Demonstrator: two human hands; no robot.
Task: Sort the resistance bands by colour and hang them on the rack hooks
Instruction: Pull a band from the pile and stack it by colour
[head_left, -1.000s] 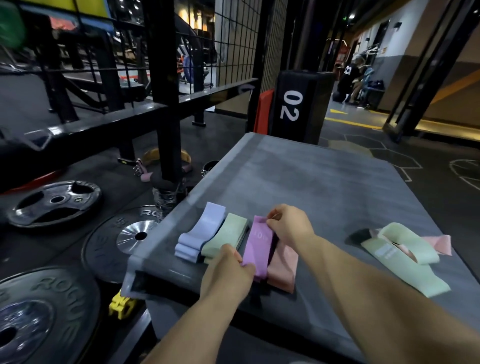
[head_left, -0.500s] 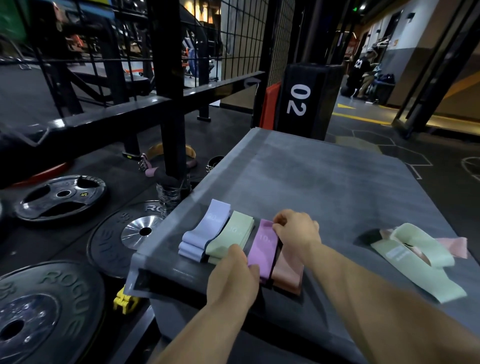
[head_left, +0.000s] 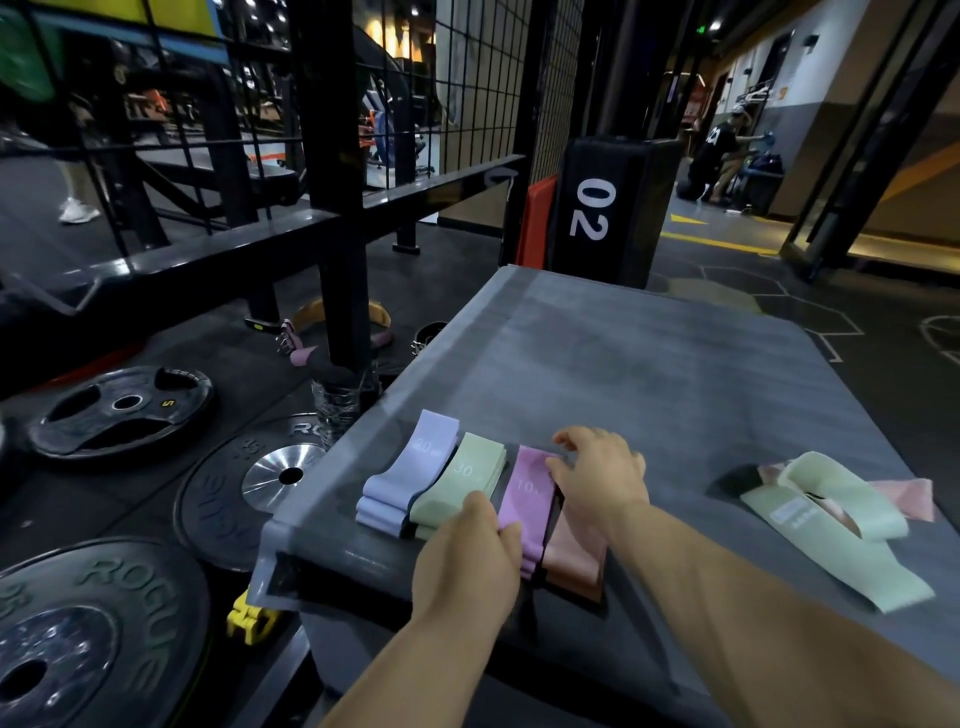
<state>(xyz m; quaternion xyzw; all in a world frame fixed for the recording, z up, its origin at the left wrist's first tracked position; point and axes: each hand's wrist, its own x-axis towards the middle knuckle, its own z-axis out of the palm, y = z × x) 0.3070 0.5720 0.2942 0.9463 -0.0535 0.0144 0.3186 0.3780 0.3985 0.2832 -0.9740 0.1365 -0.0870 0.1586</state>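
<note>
Purple band (head_left: 527, 499) lies flat in the row, its near end pinched by the left hand (head_left: 467, 551). The right hand (head_left: 597, 478) touches the far end, fingers looser than a second ago; whether it grips, I cannot tell. Green band (head_left: 462, 478) sits at nine o'clock, pink band (head_left: 574, 556) at three. Farther at three, a loose pile (head_left: 831, 525) awaits sorting.

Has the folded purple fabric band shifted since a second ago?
No. The folded purple fabric band still lies between the folded pale green band and the pink band, near the grey platform's front edge.
</note>
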